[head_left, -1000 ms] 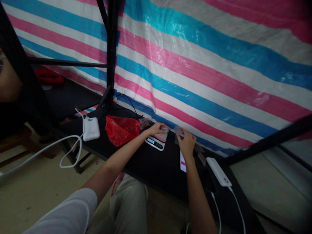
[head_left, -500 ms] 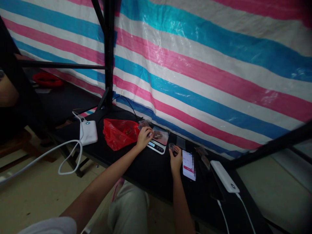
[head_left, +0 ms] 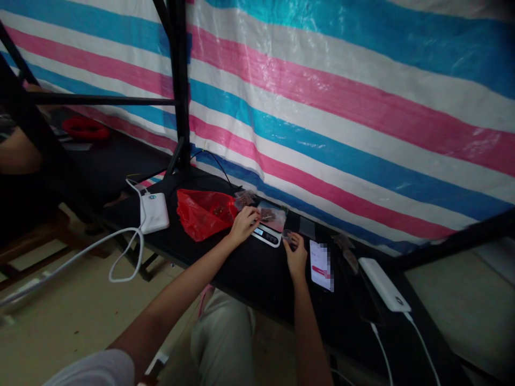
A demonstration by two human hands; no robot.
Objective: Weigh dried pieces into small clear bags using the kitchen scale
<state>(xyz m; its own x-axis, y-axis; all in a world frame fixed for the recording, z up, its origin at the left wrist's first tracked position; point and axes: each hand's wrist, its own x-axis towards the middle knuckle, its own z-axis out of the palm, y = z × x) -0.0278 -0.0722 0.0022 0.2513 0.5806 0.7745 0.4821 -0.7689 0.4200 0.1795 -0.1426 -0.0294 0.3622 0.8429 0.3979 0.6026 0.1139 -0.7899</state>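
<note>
A white kitchen scale (head_left: 270, 239) with a lit display lies on the black table. On its plate is a clear plastic bag (head_left: 274, 215) with small brownish pieces in it. My left hand (head_left: 243, 225) reaches over the scale's left side, fingertips drawn together at the bag's edge; what they pinch, if anything, is too small to make out. Just right of the scale, my right hand (head_left: 296, 255) grips a small clear round cup (head_left: 287, 235) between thumb and fingers. A red plastic bag (head_left: 201, 214) with small pieces inside lies open beside my left hand.
Right of my right hand lies a lit phone (head_left: 320, 265). White power banks (head_left: 384, 287) with cables sit at both table ends. Small clear bags (head_left: 244, 199) lie behind the scale. A black metal post (head_left: 181, 80) stands before striped sheeting (head_left: 322, 107). Another person's arm (head_left: 20, 153) shows far left.
The view has shifted, so the table's things appear slightly farther right. My left fingers have moved a little over the bag on the scale. My right hand keeps the clear cup.
</note>
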